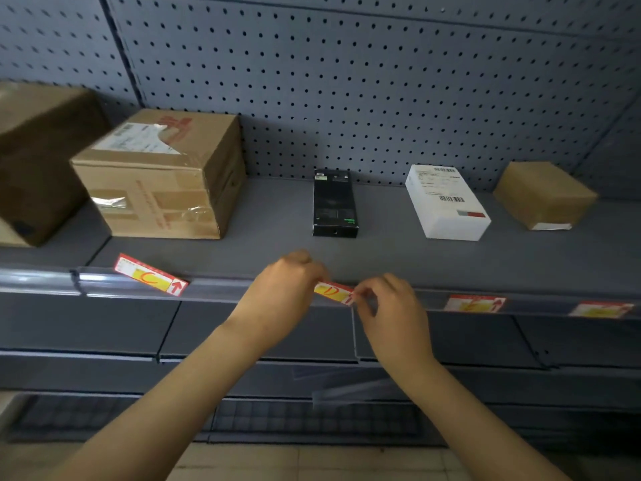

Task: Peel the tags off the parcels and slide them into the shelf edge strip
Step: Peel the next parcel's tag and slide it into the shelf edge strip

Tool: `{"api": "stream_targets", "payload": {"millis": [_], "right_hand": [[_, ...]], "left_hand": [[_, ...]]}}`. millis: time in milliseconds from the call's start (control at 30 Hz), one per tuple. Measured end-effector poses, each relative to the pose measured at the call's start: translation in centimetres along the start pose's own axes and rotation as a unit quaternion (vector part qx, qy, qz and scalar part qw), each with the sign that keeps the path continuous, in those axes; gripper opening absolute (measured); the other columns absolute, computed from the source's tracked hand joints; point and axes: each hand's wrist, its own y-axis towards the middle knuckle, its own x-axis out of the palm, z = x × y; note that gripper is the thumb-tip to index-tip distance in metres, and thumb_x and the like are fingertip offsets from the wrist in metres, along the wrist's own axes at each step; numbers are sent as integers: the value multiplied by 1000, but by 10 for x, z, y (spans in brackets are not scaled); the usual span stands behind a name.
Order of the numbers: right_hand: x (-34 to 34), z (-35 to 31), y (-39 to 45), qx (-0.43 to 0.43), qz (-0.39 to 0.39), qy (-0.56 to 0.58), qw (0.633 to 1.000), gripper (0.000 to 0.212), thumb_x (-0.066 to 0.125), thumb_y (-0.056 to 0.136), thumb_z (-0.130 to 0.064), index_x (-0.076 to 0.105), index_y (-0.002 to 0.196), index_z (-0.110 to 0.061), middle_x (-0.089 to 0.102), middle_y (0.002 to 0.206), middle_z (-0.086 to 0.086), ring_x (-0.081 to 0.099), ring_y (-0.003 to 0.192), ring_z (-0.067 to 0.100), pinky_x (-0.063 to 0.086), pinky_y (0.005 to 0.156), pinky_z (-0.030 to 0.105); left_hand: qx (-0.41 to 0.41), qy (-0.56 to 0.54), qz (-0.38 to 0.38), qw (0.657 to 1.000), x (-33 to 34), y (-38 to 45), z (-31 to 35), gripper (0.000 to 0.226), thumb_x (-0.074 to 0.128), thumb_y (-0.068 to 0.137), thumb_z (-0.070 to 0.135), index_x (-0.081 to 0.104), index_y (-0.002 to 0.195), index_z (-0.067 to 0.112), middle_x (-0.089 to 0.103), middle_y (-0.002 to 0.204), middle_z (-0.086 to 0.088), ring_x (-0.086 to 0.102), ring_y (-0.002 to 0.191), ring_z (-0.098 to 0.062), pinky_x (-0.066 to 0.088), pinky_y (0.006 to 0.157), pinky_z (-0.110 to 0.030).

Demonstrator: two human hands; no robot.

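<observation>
A red-and-yellow tag marked "D" (pixel 333 292) lies along the clear shelf edge strip (pixel 222 289), below a black parcel (pixel 334 203). My left hand (pixel 289 289) pinches its left end and my right hand (pixel 388 300) pinches its right end. Another tag marked "C" (pixel 151 275) sits tilted on the strip's top lip, below a taped cardboard parcel (pixel 163 175). Two more tags (pixel 475 303) (pixel 600 310) sit inside the strip on the right, under a white parcel (pixel 445 201) and a small brown parcel (pixel 544 194).
A large dark brown box (pixel 38 157) stands at the far left of the grey shelf (pixel 270 237). A perforated back panel (pixel 347 81) rises behind the parcels. Lower shelves (pixel 242 341) and a tiled floor (pixel 312 463) lie beneath my arms.
</observation>
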Motion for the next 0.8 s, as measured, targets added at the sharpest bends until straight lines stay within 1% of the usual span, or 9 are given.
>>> {"api": "stream_targets", "payload": {"millis": [67,200,333,400,500,600,733,800], "right_hand": [[-1,0,3,-11,-10,-18,1000,7,68,82,-9,65,80,-14,62,86,1,53,83,19,44,66,30],[-4,-1,4,-48,-35,-76,995,7,63,85,-5,63,84,-12,59,88,3,50,84,20,46,69,34],[-5,-2,6,-65,-55,-126,988,15,63,80,3,62,85,-11,59,90,6,50,83,24,45,69,37],[-4,-2,7,-65,-56,-130,988,19,63,76,8,61,84,-10,58,88,7,50,81,25,44,67,36],[-3,-1,6,-64,-54,-126,989,20,65,76,9,63,84,-9,58,86,7,49,80,24,44,63,36],[-4,-1,6,-60,-46,-107,991,19,67,74,9,64,82,-8,59,84,8,51,78,25,45,61,37],[-5,-2,6,-56,-39,-106,992,11,66,79,3,65,83,-7,60,84,8,52,78,25,47,60,39],[-6,-2,6,-54,-35,-99,993,10,66,79,2,66,82,-7,60,82,8,53,76,26,47,59,39]], "left_hand": [[3,-14,-8,1000,2,-1,-4,35,53,85,-5,69,104,20,60,101,-9,63,85,-33,53,73,-45],[-10,-28,-17,999,6,-6,-6,42,52,85,-8,68,110,22,58,105,-9,62,87,-32,54,74,-44],[-6,29,-24,999,10,-12,-4,44,52,88,0,60,120,29,57,110,-3,59,96,-26,51,68,-36],[-3,24,-22,999,11,-14,-4,43,52,89,1,59,122,27,57,110,-4,57,99,-25,52,70,-36],[0,21,-14,1000,16,-17,-1,45,52,87,-3,59,124,23,55,110,-7,54,100,-25,53,73,-34],[8,16,-8,1000,21,-20,0,49,51,85,-8,58,125,19,53,113,-9,52,102,-25,51,82,-31],[10,12,2,1000,25,-21,3,50,50,82,-13,59,124,13,52,115,-10,50,102,-26,48,87,-29],[11,12,0,1000,26,-22,4,48,49,83,-12,58,125,12,51,117,-9,49,102,-25,46,88,-27]]}}
